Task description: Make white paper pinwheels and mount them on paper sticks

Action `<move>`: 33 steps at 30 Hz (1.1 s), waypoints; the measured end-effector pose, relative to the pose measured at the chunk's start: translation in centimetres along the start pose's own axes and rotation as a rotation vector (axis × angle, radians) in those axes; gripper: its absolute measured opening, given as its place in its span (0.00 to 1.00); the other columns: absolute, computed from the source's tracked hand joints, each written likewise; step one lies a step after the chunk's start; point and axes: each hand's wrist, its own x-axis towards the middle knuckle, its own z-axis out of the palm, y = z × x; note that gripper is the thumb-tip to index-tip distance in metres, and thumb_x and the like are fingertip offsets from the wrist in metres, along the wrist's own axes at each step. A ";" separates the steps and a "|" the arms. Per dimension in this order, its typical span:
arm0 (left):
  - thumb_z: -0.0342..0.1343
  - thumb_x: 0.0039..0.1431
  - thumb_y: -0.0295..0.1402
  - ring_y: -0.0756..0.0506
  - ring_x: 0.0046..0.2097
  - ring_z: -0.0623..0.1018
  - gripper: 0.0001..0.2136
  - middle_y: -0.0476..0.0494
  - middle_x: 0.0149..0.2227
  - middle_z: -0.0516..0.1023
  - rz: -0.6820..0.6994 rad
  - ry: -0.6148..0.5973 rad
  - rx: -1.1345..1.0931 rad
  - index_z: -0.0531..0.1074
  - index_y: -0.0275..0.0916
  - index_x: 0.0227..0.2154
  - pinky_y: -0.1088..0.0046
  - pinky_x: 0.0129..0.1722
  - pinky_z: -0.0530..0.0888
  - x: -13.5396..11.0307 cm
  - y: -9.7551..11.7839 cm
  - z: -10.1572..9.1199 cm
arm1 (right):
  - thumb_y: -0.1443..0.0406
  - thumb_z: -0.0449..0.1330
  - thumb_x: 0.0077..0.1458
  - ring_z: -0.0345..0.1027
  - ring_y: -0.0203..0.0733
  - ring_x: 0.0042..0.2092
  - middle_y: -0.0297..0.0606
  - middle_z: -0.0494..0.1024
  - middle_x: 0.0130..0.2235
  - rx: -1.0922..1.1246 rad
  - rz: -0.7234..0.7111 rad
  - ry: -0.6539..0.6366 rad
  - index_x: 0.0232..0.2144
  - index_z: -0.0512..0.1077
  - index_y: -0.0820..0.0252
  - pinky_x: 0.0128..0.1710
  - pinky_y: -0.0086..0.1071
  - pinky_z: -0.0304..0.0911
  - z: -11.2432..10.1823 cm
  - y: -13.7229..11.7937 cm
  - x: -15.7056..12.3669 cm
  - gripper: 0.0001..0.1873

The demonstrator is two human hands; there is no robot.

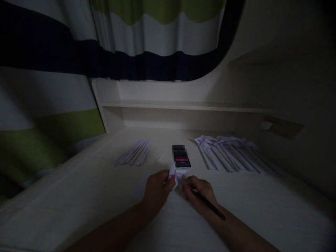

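The left hand (157, 185) has thumb and fingers pinched together on a folded white paper (172, 171). At the paper's four o'clock, the right hand (198, 191) curls closed around a slim dark tool (211, 207), its tip at the paper; contact is too dim to tell. A phone (181, 162) lies near, toward one o'clock; white strips (135, 153) at ten.

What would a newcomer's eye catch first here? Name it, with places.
The dark phone with its pink band stands out mid-picture. Just nearer, the left hand holds white paper and the right hand a slim dark tool. Boldly striped curtains hang across the top and left.
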 end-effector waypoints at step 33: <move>0.45 0.52 0.33 0.52 0.23 0.69 0.11 0.50 0.21 0.71 0.073 0.050 0.186 0.71 0.36 0.24 0.79 0.24 0.61 -0.4 0.0 0.1 | 0.59 0.52 0.51 0.56 0.29 0.12 0.27 0.65 0.10 0.486 0.527 0.019 0.16 0.60 0.60 0.14 0.23 0.53 1.2 -2.6 0.0 0.16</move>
